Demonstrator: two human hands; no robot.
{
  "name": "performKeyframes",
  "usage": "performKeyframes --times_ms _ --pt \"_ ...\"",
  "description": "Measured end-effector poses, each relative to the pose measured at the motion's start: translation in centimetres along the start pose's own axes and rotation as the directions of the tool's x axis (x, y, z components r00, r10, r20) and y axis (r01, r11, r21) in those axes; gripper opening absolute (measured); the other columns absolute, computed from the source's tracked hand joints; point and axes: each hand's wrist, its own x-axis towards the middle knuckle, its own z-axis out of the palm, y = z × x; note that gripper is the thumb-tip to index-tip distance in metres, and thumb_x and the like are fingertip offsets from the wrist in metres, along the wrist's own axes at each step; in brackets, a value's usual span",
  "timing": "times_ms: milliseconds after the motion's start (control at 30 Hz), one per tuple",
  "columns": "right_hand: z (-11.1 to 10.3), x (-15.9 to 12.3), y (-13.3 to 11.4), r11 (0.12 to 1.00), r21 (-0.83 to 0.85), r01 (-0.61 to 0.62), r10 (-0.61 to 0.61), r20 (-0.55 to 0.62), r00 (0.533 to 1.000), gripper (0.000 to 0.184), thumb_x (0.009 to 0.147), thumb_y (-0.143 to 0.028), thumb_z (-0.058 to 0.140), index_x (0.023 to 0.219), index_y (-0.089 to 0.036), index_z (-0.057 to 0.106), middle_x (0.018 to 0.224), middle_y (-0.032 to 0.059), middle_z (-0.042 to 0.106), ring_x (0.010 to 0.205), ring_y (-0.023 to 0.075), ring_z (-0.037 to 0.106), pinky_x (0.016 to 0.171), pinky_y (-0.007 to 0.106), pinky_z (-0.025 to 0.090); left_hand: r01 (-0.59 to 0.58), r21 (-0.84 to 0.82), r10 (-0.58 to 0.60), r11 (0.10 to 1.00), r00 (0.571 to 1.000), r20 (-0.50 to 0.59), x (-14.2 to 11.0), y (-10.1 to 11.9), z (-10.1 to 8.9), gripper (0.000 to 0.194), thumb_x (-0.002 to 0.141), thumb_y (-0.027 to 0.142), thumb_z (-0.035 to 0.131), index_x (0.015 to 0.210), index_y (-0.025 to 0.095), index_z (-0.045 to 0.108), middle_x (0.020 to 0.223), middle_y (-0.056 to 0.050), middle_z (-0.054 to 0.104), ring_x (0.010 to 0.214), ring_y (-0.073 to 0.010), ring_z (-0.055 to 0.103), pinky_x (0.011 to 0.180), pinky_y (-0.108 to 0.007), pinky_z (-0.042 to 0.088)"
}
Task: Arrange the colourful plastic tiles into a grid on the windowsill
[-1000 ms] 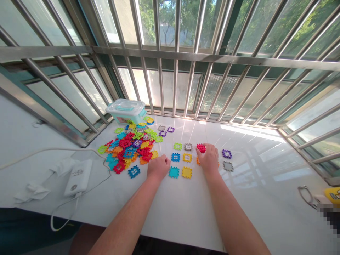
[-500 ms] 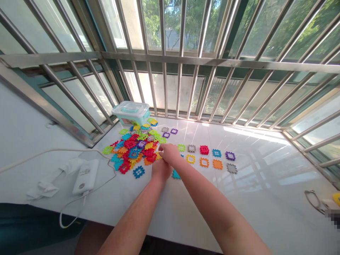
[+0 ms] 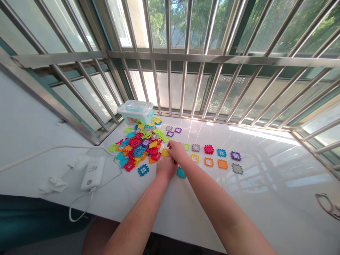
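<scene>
My left hand (image 3: 166,167) and my right hand (image 3: 177,150) are together over the table, the right one crossing above the left. A square yellow interlocking tile (image 3: 165,152) shows at their left side, apparently gripped between them. The fingers of my right hand are curled closed; those of my left are mostly hidden. Just left is a heaped pile of coloured tiles (image 3: 138,151), with a single blue tile (image 3: 143,170) in front. A teal tile (image 3: 181,173) lies beside my right wrist. Right of my hands are two rows of tiles, including a yellow windowed tile (image 3: 195,158) and a red tile (image 3: 208,149).
A lidded clear box (image 3: 136,110) stands behind the pile. At left are a white power bank (image 3: 92,173) with a cable and crumpled tissue (image 3: 54,185). Two purple tiles and a grey tile (image 3: 169,128) lie farther back. Metal bars (image 3: 187,88) close off the window.
The view has shifted so that the scene sits slightly farther right. My hands stay together, and more of the yellow tile shows beside them.
</scene>
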Motion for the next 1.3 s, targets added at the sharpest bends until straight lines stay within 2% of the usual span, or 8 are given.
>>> performKeyframes --times_ms 233,367,500,733,900,1033,1167,1300 --pt "-0.3 -0.3 0.1 0.999 -0.023 0.041 -0.041 -0.004 0.999 0.022 0.094 -0.023 0.066 0.117 -0.024 0.068 0.113 0.0057 0.076 0.104 0.0222 0.067 0.085 0.029 0.046 -0.021 0.014 0.021 1.0 1.0 -0.015 -0.3 0.1 -0.2 0.044 0.104 0.036 0.042 0.105 0.013 0.08 0.099 -0.017 0.078 0.093 -0.0301 0.073 0.083 -0.038 0.051" --pt "-1.1 0.0 0.0 0.986 -0.018 0.165 -0.163 0.08 0.983 0.05 0.079 -0.037 0.089 0.123 -0.027 0.069 0.126 0.0047 0.073 0.113 0.0243 0.066 0.092 0.03 0.048 -0.008 0.046 0.009 0.999 1.0 -0.019 -0.4 0.2 0.0 0.045 0.104 0.036 0.042 0.112 0.014 0.08 0.102 -0.019 0.078 0.095 -0.0313 0.074 0.084 -0.04 0.053" --pt "-1.6 0.7 -0.1 0.979 -0.033 0.203 -0.198 0.13 0.972 0.059 0.073 -0.028 0.091 0.128 -0.029 0.069 0.124 0.005 0.075 0.11 0.0274 0.068 0.09 0.031 0.049 -0.025 0.065 0.027 0.998 0.999 -0.038 -0.4 0.2 0.1 0.046 0.105 0.034 0.038 0.115 0.016 0.079 0.103 -0.018 0.078 0.098 -0.0306 0.074 0.086 -0.041 0.054" --pt "-2.8 -0.3 0.8 0.982 -0.03 0.187 -0.182 0.126 0.975 0.05 0.086 -0.016 0.074 0.132 -0.032 0.065 0.109 0.0028 0.077 0.099 0.0243 0.071 0.079 0.029 0.047 -0.047 0.04 0.049 0.998 0.998 -0.042 -0.3 -0.1 0.1 0.046 0.104 0.037 0.041 0.1 0.021 0.084 0.1 -0.014 0.079 0.095 -0.029 0.075 0.086 -0.039 0.054" --pt "-6.3 -5.6 4.1 0.991 0.117 0.058 -0.057 -0.008 0.998 0.056 0.086 -0.032 0.08 0.138 -0.034 0.059 0.102 0.0011 0.075 0.094 0.0224 0.07 0.076 0.029 0.047 -0.049 0.048 0.051 0.998 0.997 -0.059 -0.3 0.0 0.4 0.051 0.104 0.036 0.037 0.102 0.022 0.086 0.099 -0.016 0.079 0.094 -0.0286 0.075 0.085 -0.038 0.054" --pt "-9.0 -11.8 8.2 0.984 0.166 -0.07 0.049 0.125 0.991 0.056 0.08 -0.04 0.081 0.133 -0.034 0.063 0.092 -0.0003 0.072 0.079 0.0207 0.068 0.068 0.029 0.048 -0.041 0.045 0.044 0.998 0.997 -0.058 -0.3 0.1 0.5 0.052 0.104 0.037 0.037 0.103 0.023 0.086 0.098 -0.015 0.08 0.093 -0.0276 0.075 0.085 -0.037 0.054" --pt "-9.1 -16.7 11.7 0.979 0.119 -0.166 0.138 0.212 0.968 0.052 0.075 -0.037 0.083 0.124 -0.034 0.066 0.087 -0.0018 0.071 0.076 0.0206 0.068 0.067 0.03 0.049 -0.044 0.054 0.047 0.998 0.997 -0.067 -0.2 0.0 0.6 0.053 0.105 0.038 0.036 0.103 0.023 0.086 0.097 -0.015 0.08 0.093 -0.0271 0.074 0.085 -0.036 0.053" --pt "-7.8 -19.7 13.5 0.973 0.118 -0.2 0.183 0.146 0.972 0.06 0.073 -0.032 0.083 0.13 -0.033 0.063 0.101 0.0015 0.073 0.089 0.0232 0.071 0.078 0.033 0.053 -0.045 0.065 0.05 0.997 0.996 -0.08 -0.2 -0.1 0.8 0.052 0.104 0.038 0.036 0.1 0.022 0.086 0.096 -0.015 0.08 0.092 -0.0281 0.075 0.083 -0.036 0.052"
